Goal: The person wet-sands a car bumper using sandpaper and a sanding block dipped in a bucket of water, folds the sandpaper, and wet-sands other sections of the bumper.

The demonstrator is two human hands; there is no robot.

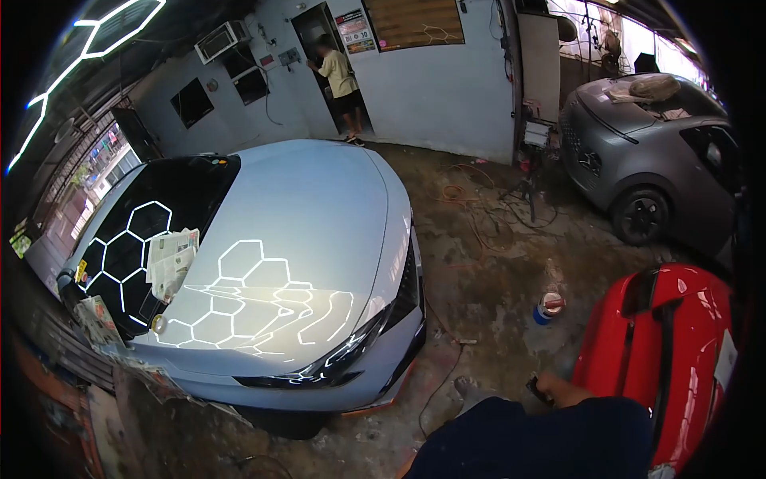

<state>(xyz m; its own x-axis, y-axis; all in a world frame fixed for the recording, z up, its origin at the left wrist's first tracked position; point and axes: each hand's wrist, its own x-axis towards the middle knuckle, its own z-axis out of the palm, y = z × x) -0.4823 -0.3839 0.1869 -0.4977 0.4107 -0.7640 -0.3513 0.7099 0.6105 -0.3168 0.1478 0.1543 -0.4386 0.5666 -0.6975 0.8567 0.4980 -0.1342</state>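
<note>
Your right hand [552, 389] is low in view, beside your dark navy clothing [527, 439], with its fingers at a small dark object [536, 389]; the grip is too unclear to tell whether it is clenched on it. That object shows against the wet, stained concrete floor [503, 351], between the pale blue car [319, 184] and a glossy red car body panel [686, 319]. You cannot tell how your left hand is set, as it lies outside the view.

Just beside the panel's left edge, a blue-and-white round container [547, 310] stands on the floor. On the car, printed newspaper sheets [171, 263] lie across the hood's windshield edge, and a pale roll of tape [159, 324] sits near its rear corner. Beyond, a grey car [654, 144] is parked at right, and a person in a pale yellow shirt [338, 76] stands in a doorway.
</note>
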